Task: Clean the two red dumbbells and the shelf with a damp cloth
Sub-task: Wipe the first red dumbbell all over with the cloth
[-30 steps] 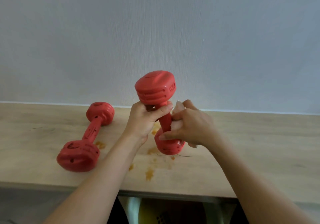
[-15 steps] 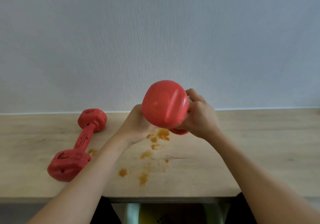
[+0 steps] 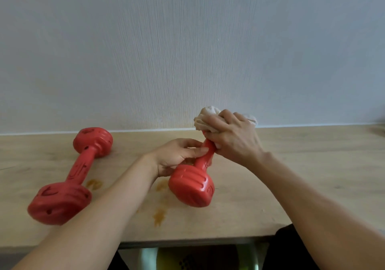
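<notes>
Both hands on tilted dumbbell [image 3: 192, 183]

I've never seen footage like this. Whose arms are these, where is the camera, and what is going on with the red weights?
There is no machine here: the arms belong to a person, and the one camera sits on their head, looking forward and down, so you see roughly what they see.

In front of them is a light wooden shelf against a pale wall, with a few orange-brown stains on it.

The left hand grips the handle of a red plastic dumbbell, tilted with its near end towards the camera. The right hand presses a crumpled whitish cloth over its far end, apparently wiping it.

A second red dumbbell lies untouched on the shelf to the left.
</notes>
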{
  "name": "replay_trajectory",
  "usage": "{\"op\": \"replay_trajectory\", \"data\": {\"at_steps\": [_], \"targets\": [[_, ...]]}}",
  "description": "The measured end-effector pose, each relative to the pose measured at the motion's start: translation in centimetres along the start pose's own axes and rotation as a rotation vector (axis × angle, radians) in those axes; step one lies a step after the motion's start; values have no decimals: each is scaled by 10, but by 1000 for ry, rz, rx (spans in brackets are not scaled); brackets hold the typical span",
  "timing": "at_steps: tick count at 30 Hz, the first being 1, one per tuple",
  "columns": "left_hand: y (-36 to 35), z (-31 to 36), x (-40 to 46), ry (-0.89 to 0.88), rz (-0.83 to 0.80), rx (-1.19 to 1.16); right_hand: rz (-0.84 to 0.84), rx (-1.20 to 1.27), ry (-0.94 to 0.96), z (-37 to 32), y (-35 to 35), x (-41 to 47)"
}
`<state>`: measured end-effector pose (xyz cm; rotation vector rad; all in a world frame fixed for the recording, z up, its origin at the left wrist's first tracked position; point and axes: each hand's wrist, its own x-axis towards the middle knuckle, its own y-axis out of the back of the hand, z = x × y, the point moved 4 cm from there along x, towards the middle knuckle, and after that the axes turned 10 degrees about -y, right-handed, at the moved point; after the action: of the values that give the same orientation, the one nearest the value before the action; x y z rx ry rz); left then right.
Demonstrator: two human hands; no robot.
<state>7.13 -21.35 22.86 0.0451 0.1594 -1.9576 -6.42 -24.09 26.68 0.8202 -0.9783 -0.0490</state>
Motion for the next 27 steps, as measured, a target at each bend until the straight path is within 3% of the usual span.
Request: {"op": "replay_trajectory", "data": {"at_steps": [5,12,14,18,20,22,24,27], "targets": [[3,-4,1,-28,23,-72,-9,-7,33,-5,-3,2],[-3,-7,4,-7,108,-50,-32,138,-99,7,10,-3],[-4,-4,5,-6,112,-54,0,255,-261,18,17,-5],[-1,1,6,-46,139,-60,19,849,-1049,43,20,-10],[1,3,6,-77,140,-119,-10,1126,-1327,49,16,-16],[3,8,4,-101,143,-168,-57,1386,-1446,51,10,-21],[4,13,2,-133,156,-199,-149,1564,-1395,45,8,-21],[3,21,0,-185,181,-268,-183,1592,-1413,36,7,-17]]}}
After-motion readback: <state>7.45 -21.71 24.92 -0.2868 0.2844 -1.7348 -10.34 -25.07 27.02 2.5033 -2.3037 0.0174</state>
